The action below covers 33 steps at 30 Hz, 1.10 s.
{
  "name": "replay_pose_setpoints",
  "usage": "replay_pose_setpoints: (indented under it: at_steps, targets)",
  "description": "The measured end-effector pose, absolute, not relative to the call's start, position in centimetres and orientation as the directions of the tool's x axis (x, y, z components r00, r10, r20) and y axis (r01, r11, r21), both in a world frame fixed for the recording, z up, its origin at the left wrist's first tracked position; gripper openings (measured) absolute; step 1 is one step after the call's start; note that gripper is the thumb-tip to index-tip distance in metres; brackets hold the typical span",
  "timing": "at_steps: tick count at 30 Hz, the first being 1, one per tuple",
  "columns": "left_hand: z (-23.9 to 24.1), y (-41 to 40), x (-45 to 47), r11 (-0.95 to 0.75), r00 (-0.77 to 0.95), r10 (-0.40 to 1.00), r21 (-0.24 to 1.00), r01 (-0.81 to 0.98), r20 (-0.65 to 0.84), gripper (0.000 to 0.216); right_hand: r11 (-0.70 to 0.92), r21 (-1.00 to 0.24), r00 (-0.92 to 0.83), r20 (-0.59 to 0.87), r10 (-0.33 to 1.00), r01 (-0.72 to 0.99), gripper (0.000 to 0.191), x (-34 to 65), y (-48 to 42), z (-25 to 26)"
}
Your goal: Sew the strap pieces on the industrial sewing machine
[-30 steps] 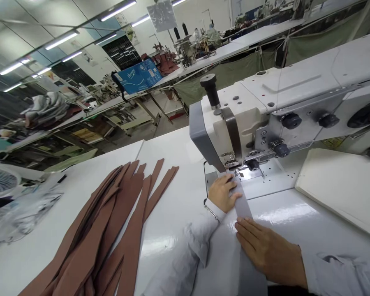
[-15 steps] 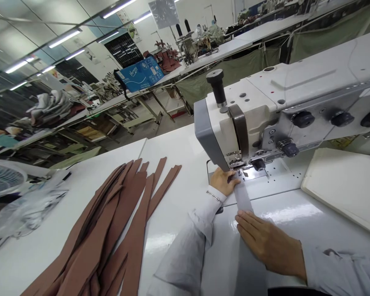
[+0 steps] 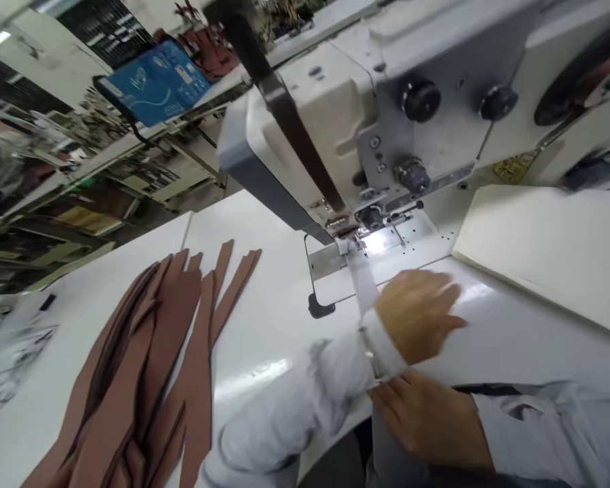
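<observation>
A grey fabric strip (image 3: 364, 281) runs from under the presser foot of the sewing machine (image 3: 305, 149) toward me, and its nearer part hangs at the table edge. My left hand (image 3: 419, 315), blurred by motion, crosses to the right of the strip, thumb apart from the fingers and nothing visible in it. Its cuffed wrist passes just above my right hand (image 3: 432, 420). That hand is closed over the strip near the table edge; its fingertips are partly hidden. Light shines on the metal needle plate (image 3: 381, 240).
Long brown fabric pieces (image 3: 132, 373) lie in a heap on the white table (image 3: 254, 325) at left. A thick cream board or pad (image 3: 543, 251) rests at right. Behind are a blue box (image 3: 157, 85) and other workbenches. A clear plastic bag (image 3: 15, 359) sits far left.
My left hand has left the needle area and swung right, across the strip and over my right wrist side. My right hand is lower, nearer the table edge. The view has moved closer to the machine.
</observation>
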<state>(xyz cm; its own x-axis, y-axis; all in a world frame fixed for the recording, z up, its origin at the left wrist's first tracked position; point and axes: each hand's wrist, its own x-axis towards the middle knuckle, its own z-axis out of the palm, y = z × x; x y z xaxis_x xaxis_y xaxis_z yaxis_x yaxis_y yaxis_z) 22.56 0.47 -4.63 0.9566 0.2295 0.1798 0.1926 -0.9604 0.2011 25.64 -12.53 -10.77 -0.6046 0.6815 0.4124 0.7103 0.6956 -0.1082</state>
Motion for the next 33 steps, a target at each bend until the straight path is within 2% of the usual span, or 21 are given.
replay_pose_setpoints:
  at_steps: [2,3,6,8,12,16,18,22,25,29,33]
  targets:
    - [-4.3,-1.1,26.7,-0.988,0.978,0.016,0.156,-0.017,0.209,0.031,0.695,-0.152,-0.602,0.395,0.694,0.702,0.032,25.6,-12.5,-11.0]
    - [-4.4,-1.3,28.7,-0.989,0.983,-0.036,0.136,-0.061,0.178,0.031,0.695,-0.165,-0.603,0.384,0.699,0.7,0.031,25.6,-12.6,-11.0]
    - [-5.0,-0.2,33.4,-0.984,0.995,-0.1,0.149,-0.098,-0.007,0.023,0.69,-0.176,-0.597,0.383,0.705,0.702,0.027,25.7,-12.6,-10.9]
    - [-5.4,1.1,35.0,-0.975,0.988,-0.132,0.19,-0.115,-0.08,0.014,0.692,-0.154,-0.587,0.42,0.692,0.706,0.026,25.9,-12.5,-10.9]
    - [-5.2,3.0,35.6,-0.967,0.989,-0.122,0.235,-0.099,-0.087,0.011,0.7,-0.076,-0.583,0.493,0.646,0.71,0.031,26.2,-12.1,-10.9]
    - [-4.4,3.3,35.7,-0.962,0.984,-0.157,0.241,-0.133,-0.085,0.018,0.705,-0.085,-0.604,0.45,0.657,0.704,0.033,26.3,-12.0,-11.1]
    - [-4.1,2.7,35.8,-0.971,0.981,-0.165,0.189,-0.143,-0.103,0.018,0.703,-0.097,-0.6,0.446,0.664,0.705,0.034,26.3,-12.0,-11.2]
    - [-3.8,0.8,35.4,-0.991,0.987,-0.132,0.003,-0.132,-0.092,0.02,0.685,-0.079,-0.564,0.504,0.654,0.724,0.034,26.2,-11.9,-11.5]
    - [-4.1,0.2,34.8,-0.993,0.993,-0.108,-0.045,-0.11,-0.051,0.025,0.685,-0.069,-0.549,0.542,0.636,0.725,0.033,26.2,-11.9,-11.5]
    - [-4.6,1.1,34.6,-0.998,1.0,0.001,0.061,0.0,0.007,0.024,0.676,-0.124,-0.518,0.548,0.657,0.726,0.03,26.1,-11.9,-11.2]
    - [-5.4,2.5,35.0,-0.962,0.993,0.082,0.268,0.057,0.084,0.012,0.664,-0.154,-0.492,0.555,0.671,0.732,0.029,25.9,-12.0,-11.2]
